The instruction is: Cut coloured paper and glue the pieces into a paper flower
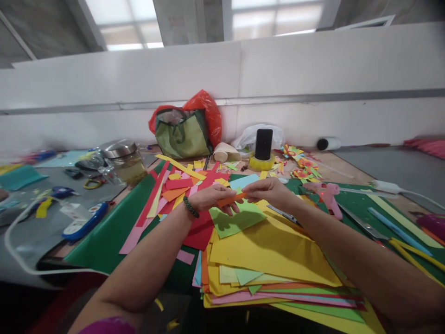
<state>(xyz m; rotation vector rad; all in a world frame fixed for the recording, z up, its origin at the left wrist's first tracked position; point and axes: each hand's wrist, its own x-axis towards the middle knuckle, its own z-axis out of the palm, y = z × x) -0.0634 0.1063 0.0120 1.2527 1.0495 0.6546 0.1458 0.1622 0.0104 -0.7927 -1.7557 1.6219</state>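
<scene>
Both hands meet over a stack of coloured paper (271, 250). My left hand (215, 198), with a dark beaded bracelet (191, 207) at its wrist, holds a small orange paper strip (230, 200) against its fingers. The fingertips of my right hand (266, 191) pinch the strip's far end, close to a little green paper piece (238, 190). Below the hands lies a light green sheet (238, 220) on top of yellow paper. A pen or cutter (281, 213) rests under my right forearm.
Paper scraps (181, 183) cover the green mat on the left. To the right lie a pink glue gun (327, 197), scissors (368, 227) and a blue strip (399, 230). A phone (263, 144) stands in a yellow tape roll (261, 163). Further left are a glass jar (125, 164) and a blue power strip (85, 222).
</scene>
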